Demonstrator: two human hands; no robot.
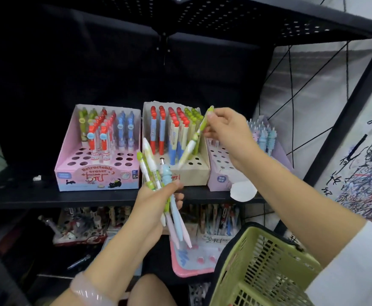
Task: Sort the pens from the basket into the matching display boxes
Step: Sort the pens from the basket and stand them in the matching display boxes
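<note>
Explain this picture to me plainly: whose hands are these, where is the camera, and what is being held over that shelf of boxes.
There is no machine here. A person wears a camera on the head, so the single view looks forward and down at their own two hands.

The right hand pinches one green-topped pen, tilted, over the beige display box in the middle of the black shelf. That box holds red- and green-topped pens and has free holes at the front. The left hand grips a bundle of pens waiting to be sorted.

Left of the beige box stands a pink display box, right of it a lilac display box. The green basket hangs on the right arm, low in the view.
</note>
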